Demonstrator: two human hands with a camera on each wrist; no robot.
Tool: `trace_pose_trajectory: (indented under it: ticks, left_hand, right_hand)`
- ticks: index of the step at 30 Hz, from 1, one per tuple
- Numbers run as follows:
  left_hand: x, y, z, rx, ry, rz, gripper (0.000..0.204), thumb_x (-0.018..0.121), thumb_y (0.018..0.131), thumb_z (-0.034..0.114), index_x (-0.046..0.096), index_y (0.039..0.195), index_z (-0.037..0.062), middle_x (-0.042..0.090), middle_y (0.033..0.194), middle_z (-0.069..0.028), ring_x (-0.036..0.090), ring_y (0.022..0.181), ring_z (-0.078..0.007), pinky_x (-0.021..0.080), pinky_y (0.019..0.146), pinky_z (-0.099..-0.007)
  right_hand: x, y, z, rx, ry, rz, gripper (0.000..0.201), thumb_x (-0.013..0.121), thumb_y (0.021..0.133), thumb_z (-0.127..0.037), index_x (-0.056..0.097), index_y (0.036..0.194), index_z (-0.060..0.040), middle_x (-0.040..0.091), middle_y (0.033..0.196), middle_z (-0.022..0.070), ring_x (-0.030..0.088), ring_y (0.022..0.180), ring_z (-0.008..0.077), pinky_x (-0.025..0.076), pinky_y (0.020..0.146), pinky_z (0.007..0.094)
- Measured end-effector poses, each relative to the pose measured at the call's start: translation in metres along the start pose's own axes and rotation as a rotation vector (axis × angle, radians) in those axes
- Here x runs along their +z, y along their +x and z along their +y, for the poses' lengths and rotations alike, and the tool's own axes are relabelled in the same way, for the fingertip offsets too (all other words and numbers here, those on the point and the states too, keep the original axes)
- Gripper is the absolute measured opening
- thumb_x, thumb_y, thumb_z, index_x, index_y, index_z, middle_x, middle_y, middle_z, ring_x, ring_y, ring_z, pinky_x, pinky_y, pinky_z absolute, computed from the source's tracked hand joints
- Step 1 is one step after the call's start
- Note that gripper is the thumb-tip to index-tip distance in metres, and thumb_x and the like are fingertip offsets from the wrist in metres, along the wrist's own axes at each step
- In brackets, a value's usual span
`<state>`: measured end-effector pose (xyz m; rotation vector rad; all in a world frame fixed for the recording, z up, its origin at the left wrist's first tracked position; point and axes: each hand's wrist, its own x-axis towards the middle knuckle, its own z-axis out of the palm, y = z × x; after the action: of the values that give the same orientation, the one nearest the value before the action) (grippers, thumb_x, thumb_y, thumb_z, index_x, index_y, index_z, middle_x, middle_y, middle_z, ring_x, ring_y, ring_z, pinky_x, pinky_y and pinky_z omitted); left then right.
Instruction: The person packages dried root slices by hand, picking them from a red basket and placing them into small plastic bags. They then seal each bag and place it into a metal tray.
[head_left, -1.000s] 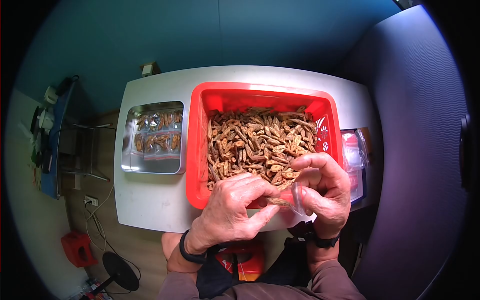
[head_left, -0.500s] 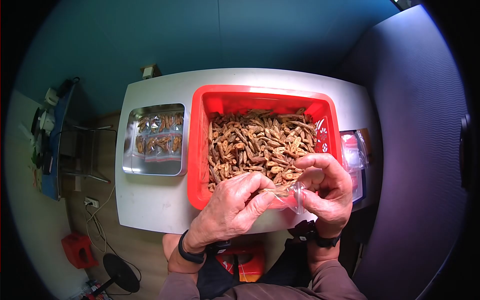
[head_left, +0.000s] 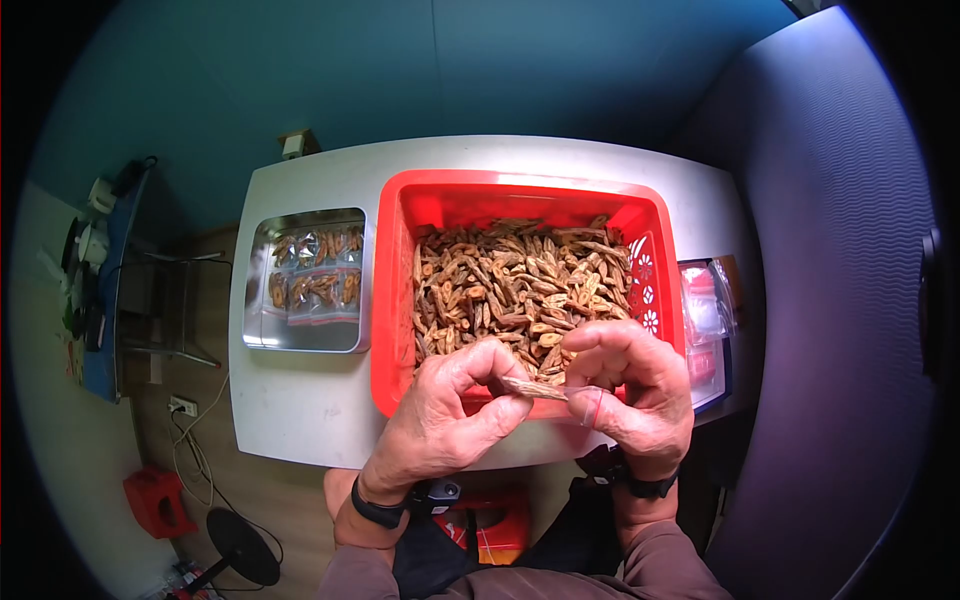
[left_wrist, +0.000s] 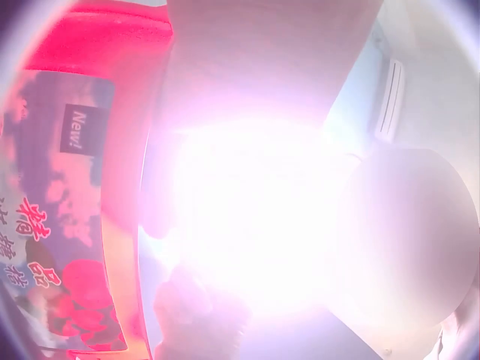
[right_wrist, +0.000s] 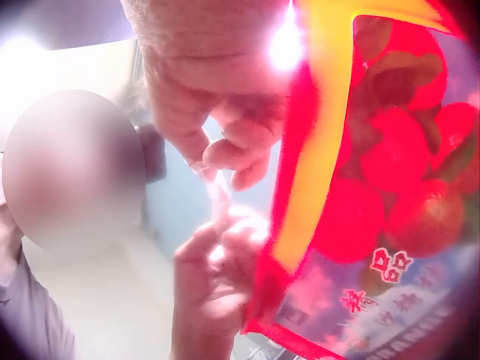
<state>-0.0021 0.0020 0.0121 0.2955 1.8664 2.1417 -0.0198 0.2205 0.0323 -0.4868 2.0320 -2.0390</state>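
Note:
Over the near rim of a red plastic basket (head_left: 385,300), both hands meet. My left hand (head_left: 440,420) pinches a light brown, woody dried slice (head_left: 537,389) between thumb and index finger. The slice's free end points right, at the mouth of a small clear zip bag (head_left: 585,405) with a red strip. My right hand (head_left: 640,395) pinches that bag between thumb and curled fingers. A heap of similar dried slices (head_left: 510,285) fills the basket behind the hands. Glare hides most of the left hand in the left wrist view.
A metal tin (head_left: 305,335) holding filled zip bags (head_left: 318,290) stands left on the white table (head_left: 300,410). Clear bags with red strips (head_left: 705,310) lie in a tray at the right. A dark panel (head_left: 820,250) borders the right side.
Both hands have shifted a little left. The slice now shows clearly between the left fingertips and the bag, and the right fingers have closed in around the bag.

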Motion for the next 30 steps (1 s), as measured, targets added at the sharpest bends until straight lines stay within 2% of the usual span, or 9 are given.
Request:
trace_pose_trajectory:
  ticks: [1,2,5,8,14,17,20,22,30]
  left_hand:
    - [-0.001,0.0,-0.002,0.06,0.05,-0.007,0.01,0.066,0.089,0.004,0.061,0.095,-0.0016,0.061,0.085,-0.0024,0.059,0.081,-0.0086,0.05,0.069,-0.0265]
    - [0.0,0.0,-0.003,0.06,0.05,-0.007,0.01,0.066,0.089,0.004,0.061,0.095,-0.0016,0.061,0.085,-0.0024,0.059,0.081,-0.0086,0.05,0.069,-0.0265]
    - [0.0,0.0,-0.003,0.05,0.012,0.056,0.007,0.064,0.088,0.004,0.058,0.089,-0.0008,0.058,0.08,-0.0016,0.055,0.074,-0.0083,0.047,0.065,-0.0255]
    - [-0.002,-0.001,0.0,-0.072,-0.058,0.034,0.01,0.064,0.085,0.006,0.057,0.085,-0.0004,0.057,0.077,-0.0027,0.054,0.071,-0.0094,0.045,0.062,-0.0262]
    - [0.001,0.001,0.004,-0.018,0.147,0.04,0.006,0.065,0.079,0.005,0.062,0.08,0.0007,0.062,0.076,-0.0035,0.056,0.071,-0.0092,0.045,0.065,-0.0273]
    - [0.004,0.004,0.001,0.135,0.279,0.035,0.008,0.067,0.08,0.007,0.065,0.084,-0.0001,0.061,0.073,-0.0035,0.056,0.067,-0.0107,0.045,0.062,-0.029]
    - [0.007,0.005,-0.002,0.221,0.409,0.012,0.012,0.069,0.085,0.01,0.067,0.089,-0.0004,0.061,0.074,-0.0056,0.058,0.067,-0.0145,0.046,0.062,-0.0303]
    - [0.008,0.003,0.0,0.016,0.281,0.023,0.017,0.069,0.089,0.018,0.064,0.088,0.0011,0.06,0.074,-0.0122,0.06,0.068,-0.0276,0.046,0.063,-0.0376]
    - [0.007,0.006,-0.007,0.131,0.39,0.014,0.018,0.058,0.098,0.017,0.062,0.09,0.0011,0.057,0.075,-0.014,0.058,0.072,-0.0332,0.046,0.067,-0.0406]
  right_hand:
    - [0.003,0.001,-0.007,0.053,-0.05,0.04,0.029,0.074,0.083,0.0,0.067,0.111,0.0024,0.069,0.075,0.0061,0.061,0.061,0.0052,0.044,0.054,0.0216]
    - [0.001,0.003,-0.011,0.053,-0.05,0.041,0.029,0.074,0.083,0.0,0.067,0.111,0.0024,0.069,0.075,0.0061,0.061,0.061,0.0052,0.044,0.054,0.0216]
    - [-0.003,0.008,-0.014,-0.016,-0.258,-0.111,0.011,0.076,0.082,-0.006,0.072,0.089,0.002,0.068,0.073,0.0109,0.064,0.059,0.0166,0.047,0.054,0.0288]
    - [-0.002,0.009,-0.001,-0.137,-0.31,-0.128,0.011,0.075,0.082,-0.006,0.072,0.09,0.0013,0.068,0.072,0.0111,0.065,0.061,0.0199,0.048,0.055,0.031]
    - [-0.001,0.008,-0.007,-0.068,-0.334,-0.071,0.007,0.074,0.081,-0.004,0.07,0.085,0.0011,0.066,0.07,0.0102,0.064,0.061,0.0209,0.048,0.056,0.0315]
    - [-0.003,0.009,-0.005,-0.126,-0.294,-0.091,0.005,0.073,0.08,-0.003,0.069,0.081,0.0008,0.066,0.069,0.0102,0.064,0.061,0.02,0.047,0.055,0.0311]
    - [-0.005,0.008,-0.002,-0.108,-0.264,-0.113,0.006,0.073,0.08,-0.003,0.068,0.079,0.0005,0.066,0.069,0.01,0.063,0.06,0.0196,0.047,0.055,0.0308]
    - [-0.003,0.008,-0.004,-0.087,-0.258,-0.09,0.006,0.073,0.08,-0.004,0.069,0.079,0.0006,0.066,0.069,0.0097,0.063,0.059,0.0192,0.047,0.054,0.0307]
    - [-0.003,0.006,-0.002,-0.045,-0.281,-0.003,0.008,0.075,0.081,-0.005,0.07,0.08,0.0015,0.065,0.066,0.0075,0.06,0.055,0.0124,0.044,0.052,0.0269]
